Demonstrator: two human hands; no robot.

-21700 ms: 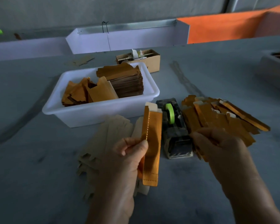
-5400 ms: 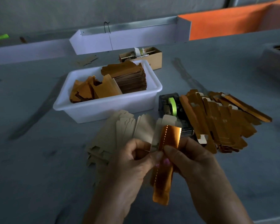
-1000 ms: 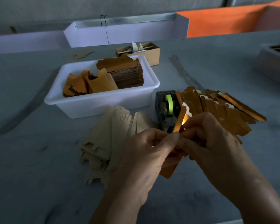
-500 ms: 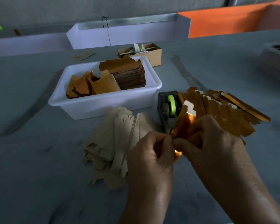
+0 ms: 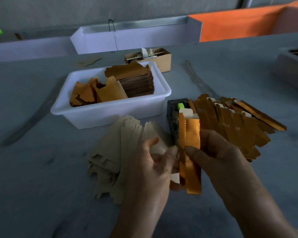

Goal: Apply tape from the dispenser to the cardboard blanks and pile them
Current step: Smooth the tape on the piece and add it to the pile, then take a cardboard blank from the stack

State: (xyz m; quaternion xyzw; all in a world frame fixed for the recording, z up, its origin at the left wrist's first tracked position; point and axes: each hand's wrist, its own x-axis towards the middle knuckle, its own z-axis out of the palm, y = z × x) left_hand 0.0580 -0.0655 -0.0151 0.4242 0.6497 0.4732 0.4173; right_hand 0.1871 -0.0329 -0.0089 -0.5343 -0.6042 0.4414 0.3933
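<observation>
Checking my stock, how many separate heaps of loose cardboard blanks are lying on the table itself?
2: pale blanks left of the tape dispenser, gold blanks right of it.

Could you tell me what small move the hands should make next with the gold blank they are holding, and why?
Probably lay the gold blank on the gold pile to its right. Both the left hand and right hand pinch it, folded, in front of the tape dispenser, apparently finished.

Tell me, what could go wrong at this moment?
The folded gold blank is pinched only along its edges by the left hand and right hand, so its seam might spring open. The finished pile is loose and fanned; another piece may slide off. It also crowds the tape dispenser.
</observation>
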